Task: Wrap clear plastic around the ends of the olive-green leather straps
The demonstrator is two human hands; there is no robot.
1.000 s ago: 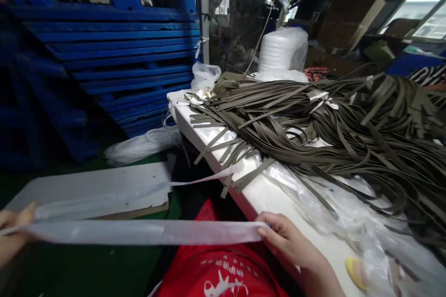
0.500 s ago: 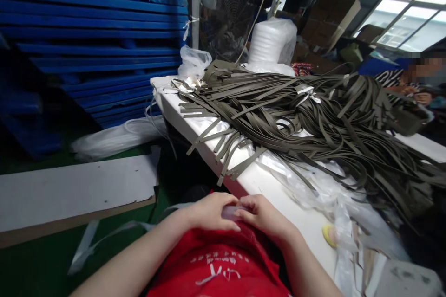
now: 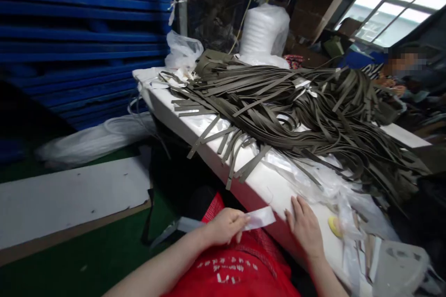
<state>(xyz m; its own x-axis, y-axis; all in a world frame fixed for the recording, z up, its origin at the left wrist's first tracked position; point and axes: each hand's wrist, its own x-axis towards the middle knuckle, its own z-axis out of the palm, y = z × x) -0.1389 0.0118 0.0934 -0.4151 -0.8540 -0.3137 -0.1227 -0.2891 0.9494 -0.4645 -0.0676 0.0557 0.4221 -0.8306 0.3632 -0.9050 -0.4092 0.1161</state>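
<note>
Pinching the pale plastic strip (image 3: 259, 219) w/ your L hand (image 3: 228, 226) above your apron (image 3: 240, 260), you're leaving its end clear, prob. for handling; your R hand (image 3: 307, 231), loosely spread, holding nothing, is resting on the table (image 3: 283, 195), maybe for support.

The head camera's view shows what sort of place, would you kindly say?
Most likely a factory workshop: stacked blue pallets, a white table heaped with long dark straps, and a white plastic-wrapped bundle behind them.
</note>
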